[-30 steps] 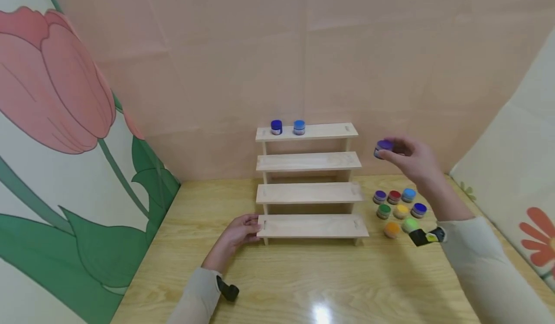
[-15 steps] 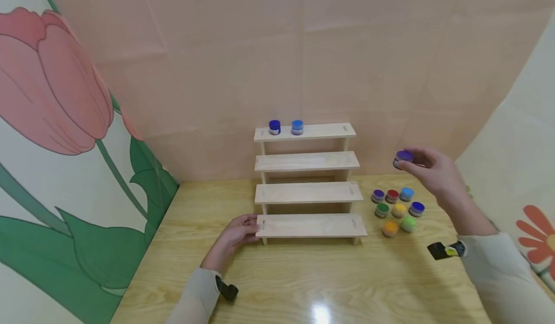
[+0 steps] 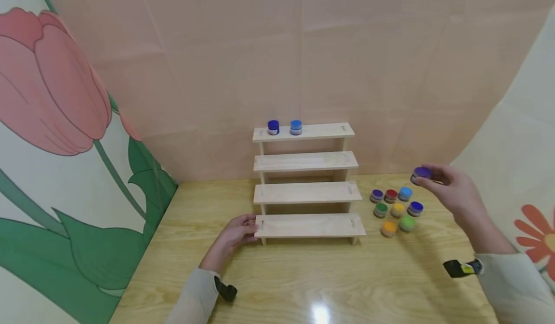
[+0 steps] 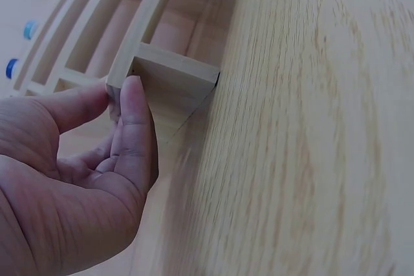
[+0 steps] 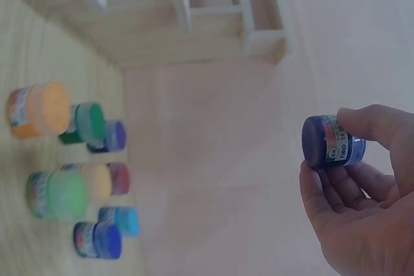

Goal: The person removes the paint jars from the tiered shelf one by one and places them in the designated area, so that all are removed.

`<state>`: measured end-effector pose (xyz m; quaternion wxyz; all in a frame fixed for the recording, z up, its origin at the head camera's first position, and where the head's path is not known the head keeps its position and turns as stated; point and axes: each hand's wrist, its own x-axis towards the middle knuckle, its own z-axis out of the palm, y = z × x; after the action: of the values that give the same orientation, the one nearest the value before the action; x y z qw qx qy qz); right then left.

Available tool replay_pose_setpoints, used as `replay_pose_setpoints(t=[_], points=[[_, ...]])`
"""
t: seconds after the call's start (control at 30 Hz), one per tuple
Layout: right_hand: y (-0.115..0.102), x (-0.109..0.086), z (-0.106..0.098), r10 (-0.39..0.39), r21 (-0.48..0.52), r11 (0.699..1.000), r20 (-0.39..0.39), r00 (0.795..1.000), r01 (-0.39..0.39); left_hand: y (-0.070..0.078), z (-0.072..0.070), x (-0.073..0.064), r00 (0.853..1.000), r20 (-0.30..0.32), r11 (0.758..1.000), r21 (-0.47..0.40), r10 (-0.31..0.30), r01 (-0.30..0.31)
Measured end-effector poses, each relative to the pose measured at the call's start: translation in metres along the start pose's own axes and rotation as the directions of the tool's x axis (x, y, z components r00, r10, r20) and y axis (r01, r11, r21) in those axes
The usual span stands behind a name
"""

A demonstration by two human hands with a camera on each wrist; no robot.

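Note:
A small purple-lidded paint jar (image 3: 421, 173) is pinched between the thumb and fingers of my right hand (image 3: 453, 189), held in the air behind and right of the jars on the table. In the right wrist view the jar (image 5: 326, 141) shows a printed label. My left hand (image 3: 236, 230) grips the left end of the lowest step of a pale wooden four-step rack (image 3: 310, 225); the left wrist view shows thumb and fingers pinching the board's corner (image 4: 123, 75). On the top step stand a dark blue jar (image 3: 273, 127) and a light blue jar (image 3: 296, 127), side by side.
Right of the rack, several jars stand grouped on the wooden table (image 3: 303, 280), among them an orange jar (image 3: 388, 228), a light green jar (image 3: 407, 223), a dark green jar (image 3: 380, 210) and a red jar (image 3: 390, 196). A pink sheet (image 3: 225, 73) hangs behind.
My right hand has moved right and downward with the purple-lidded jar, away from the rack. My left hand stays on the lowest step, and the jars on rack and table stand as before.

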<state>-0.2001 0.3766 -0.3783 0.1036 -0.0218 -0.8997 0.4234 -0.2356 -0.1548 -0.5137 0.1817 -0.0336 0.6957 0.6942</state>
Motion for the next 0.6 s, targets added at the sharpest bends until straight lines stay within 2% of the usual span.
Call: replay_pose_setpoints(t=[0.37, 0.6], points=[[0.043, -0.01, 0.005, 0.049, 0.018, 0.999, 0.013, 0.999, -0.049, -0.001, -0.001, 0.0, 1.0, 0.009, 1.0, -0.005, 0.008, -0.008], [0.069, -0.016, 0.009, 0.102, -0.012, 0.995, 0.021, 0.995, -0.102, -0.002, 0.0, -0.001, 1.0, 0.007, 1.0, -0.001, 0.015, -0.015]])
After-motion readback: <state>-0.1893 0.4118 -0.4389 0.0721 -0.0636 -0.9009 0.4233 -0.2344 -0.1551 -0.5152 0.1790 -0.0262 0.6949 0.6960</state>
